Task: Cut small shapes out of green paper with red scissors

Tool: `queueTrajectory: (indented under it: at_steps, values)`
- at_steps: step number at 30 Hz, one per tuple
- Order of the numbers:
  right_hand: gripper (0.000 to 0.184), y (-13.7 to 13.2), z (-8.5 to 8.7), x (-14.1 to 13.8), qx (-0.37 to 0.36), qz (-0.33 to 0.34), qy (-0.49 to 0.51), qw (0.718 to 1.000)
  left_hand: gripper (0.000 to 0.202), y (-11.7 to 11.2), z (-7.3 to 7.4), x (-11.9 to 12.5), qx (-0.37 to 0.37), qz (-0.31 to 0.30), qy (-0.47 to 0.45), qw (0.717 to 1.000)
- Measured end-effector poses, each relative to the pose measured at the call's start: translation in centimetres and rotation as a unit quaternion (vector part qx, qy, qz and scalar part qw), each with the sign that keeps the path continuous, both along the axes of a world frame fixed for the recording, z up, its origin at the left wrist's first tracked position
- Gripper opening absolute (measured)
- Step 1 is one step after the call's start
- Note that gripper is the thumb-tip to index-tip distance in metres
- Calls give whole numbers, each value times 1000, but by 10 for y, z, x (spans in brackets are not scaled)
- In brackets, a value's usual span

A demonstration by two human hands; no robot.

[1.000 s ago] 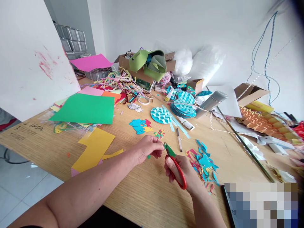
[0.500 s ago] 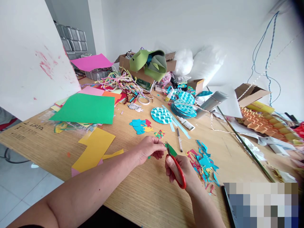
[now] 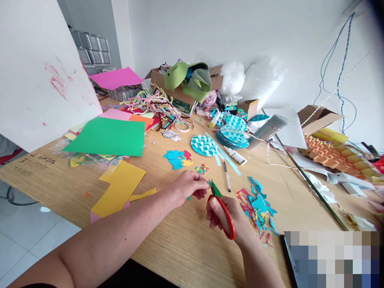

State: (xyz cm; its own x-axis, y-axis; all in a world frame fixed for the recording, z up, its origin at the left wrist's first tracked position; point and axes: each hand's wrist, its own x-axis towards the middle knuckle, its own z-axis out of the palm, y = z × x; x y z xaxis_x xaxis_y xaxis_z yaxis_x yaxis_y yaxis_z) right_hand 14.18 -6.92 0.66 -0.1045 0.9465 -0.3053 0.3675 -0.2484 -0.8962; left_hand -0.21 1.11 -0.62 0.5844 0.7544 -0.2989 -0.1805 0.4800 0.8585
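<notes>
My right hand [image 3: 223, 216] grips red-handled scissors [image 3: 230, 224], their blades pointing up and away at a small piece of green paper [image 3: 216, 191]. My left hand [image 3: 192, 186] pinches the edge of that green paper, its thumb and fingertips close to the blade tips. A tiny green bit [image 3: 189, 198] shows under the left fingers. Just beyond the hands lie small red, yellow and green paper bits [image 3: 202, 169] in a little pile. Blue fish-shaped cutouts [image 3: 174, 159] lie behind my left hand, beside a red cutout [image 3: 187, 155] and a yellow cutout [image 3: 188, 163].
Coloured scraps [image 3: 259, 204] are heaped right of my right hand. A pen [image 3: 227, 177], glue bottle [image 3: 236, 156] and blue scalloped disc [image 3: 204, 145] lie beyond. Green sheet [image 3: 117, 136] and yellow paper [image 3: 123, 188] lie left. A long green stick [image 3: 312, 184] crosses the right side.
The scissors and my right hand have shifted very slightly left, and less of the green paper shows beside the blades. My left hand keeps its pinch in nearly the same place.
</notes>
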Motion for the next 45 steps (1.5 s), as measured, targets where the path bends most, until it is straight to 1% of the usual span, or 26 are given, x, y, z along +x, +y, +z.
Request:
queueTrajectory:
  at_steps: [3, 7, 10, 13, 17, 20, 26, 31, 35, 45]
  values:
    - [47, -1, 1, 2, -10, 10, 3, 1000, 15, 1, -3, 0, 8, 17, 7, 1000]
    - [48, -3, 3, 3, -26, 33, -21, 999, 14, 2, -5, 1, 19, 55, 22, 998]
    - [49, -2, 5, 3, -36, 31, -24, 999, 12, 3, -5, 1, 32, 68, 41, 996]
    - [49, -2, 5, 3, -43, 28, -28, 998, 12, 4, -5, 0, 45, 56, 60, 996]
    - [51, -2, 5, 5, -46, 44, -40, 997, 13, 5, -4, -1, 61, 42, 72, 995]
    - [52, -1, 7, 5, -50, 46, -39, 997, 13, 4, -3, -2, 55, 29, 73, 995]
    - [59, -1, 13, 6, -55, 55, -4, 997, 17, 6, -1, -4, 40, -10, 70, 997]
    - [62, -2, 15, 7, -54, 60, 0, 997, 17, 7, 0, -5, 21, -33, 76, 996]
    - [60, -1, 14, 8, -50, 64, 2, 997, 18, 8, 0, -6, 7, -43, 71, 997]
    - [60, 0, 11, 9, -43, 60, 0, 997, 18, 7, -1, -6, -1, -56, 68, 996]
